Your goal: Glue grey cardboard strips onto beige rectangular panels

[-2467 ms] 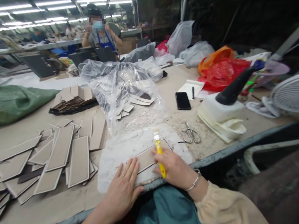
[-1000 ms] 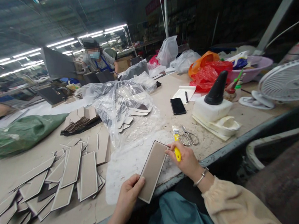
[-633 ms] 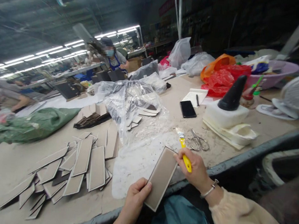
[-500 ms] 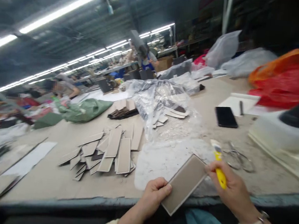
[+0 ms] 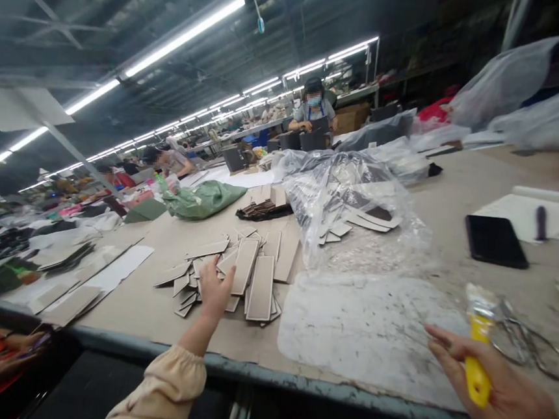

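My left hand (image 5: 214,290) reaches out over a spread pile of tan rectangular pieces with white edges (image 5: 254,274) on the table. Its fingers are apart, it holds nothing, and its fingertips are at the pile's near left side. My right hand (image 5: 505,399) sits low at the right, closed around a yellow-handled brush (image 5: 477,367) whose pale bristles point up and away. Between my two hands a white, stained work sheet (image 5: 367,328) lies flat with nothing on it.
Scissors (image 5: 529,342) lie right of the brush. Beyond them are a black phone (image 5: 496,240) and a notepad with a pen (image 5: 534,212). A clear plastic bag of pieces (image 5: 353,200), a dark stack (image 5: 263,207) and a green bag (image 5: 202,199) sit further back. A co-worker (image 5: 314,108) works far off.
My left hand carried the tan piece from in front of me leftward to the pile and no longer holds it. My view swung left. My right hand kept the brush.
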Action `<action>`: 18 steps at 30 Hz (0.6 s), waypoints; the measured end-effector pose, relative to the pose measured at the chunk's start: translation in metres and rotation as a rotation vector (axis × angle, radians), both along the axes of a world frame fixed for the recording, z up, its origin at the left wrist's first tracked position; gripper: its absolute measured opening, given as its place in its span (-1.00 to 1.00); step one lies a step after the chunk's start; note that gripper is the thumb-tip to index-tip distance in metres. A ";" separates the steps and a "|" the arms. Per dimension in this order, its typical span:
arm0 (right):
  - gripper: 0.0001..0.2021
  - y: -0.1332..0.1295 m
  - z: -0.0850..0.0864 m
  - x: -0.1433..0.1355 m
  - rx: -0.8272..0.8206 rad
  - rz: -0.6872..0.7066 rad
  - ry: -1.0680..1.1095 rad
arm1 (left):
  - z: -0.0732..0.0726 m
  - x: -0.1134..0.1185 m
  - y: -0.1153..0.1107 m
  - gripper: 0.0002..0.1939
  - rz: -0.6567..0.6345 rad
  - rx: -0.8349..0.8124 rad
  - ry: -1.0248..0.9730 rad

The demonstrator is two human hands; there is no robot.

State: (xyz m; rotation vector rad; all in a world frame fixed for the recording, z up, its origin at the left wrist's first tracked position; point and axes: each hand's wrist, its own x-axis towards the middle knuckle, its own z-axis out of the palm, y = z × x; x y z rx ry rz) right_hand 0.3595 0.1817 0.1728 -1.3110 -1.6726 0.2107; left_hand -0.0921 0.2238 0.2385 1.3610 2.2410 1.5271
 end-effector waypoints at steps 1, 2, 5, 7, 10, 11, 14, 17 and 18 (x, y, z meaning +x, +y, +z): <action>-0.75 0.000 0.001 0.001 0.012 0.021 -0.049 | 0.002 0.001 0.004 -0.52 -0.028 0.010 0.103; -0.77 0.000 0.003 0.001 0.029 0.041 -0.093 | 0.002 0.006 0.009 -0.60 -0.096 0.001 0.209; -0.83 0.000 0.005 0.000 0.064 0.074 -0.140 | -0.003 0.044 0.030 -0.77 -0.423 -0.096 0.433; -0.87 0.000 0.005 -0.002 0.072 0.093 -0.155 | -0.010 0.082 0.051 -0.79 -0.595 -0.159 0.465; -0.90 0.000 0.005 -0.002 0.084 0.104 -0.171 | -0.021 0.138 0.093 -0.83 -0.723 -0.236 0.562; -0.90 0.000 0.005 -0.002 0.085 0.104 -0.171 | -0.024 0.152 0.108 -0.82 -0.733 -0.261 0.601; -0.87 0.000 0.006 -0.002 0.082 0.103 -0.163 | -0.032 0.180 0.148 -0.79 -0.695 -0.350 0.731; -0.83 0.001 0.007 -0.003 0.097 0.116 -0.161 | -0.035 0.186 0.174 -0.85 -0.646 -0.455 0.844; -0.83 0.002 0.007 -0.003 0.103 0.121 -0.162 | -0.036 0.185 0.179 -0.84 -0.635 -0.484 0.872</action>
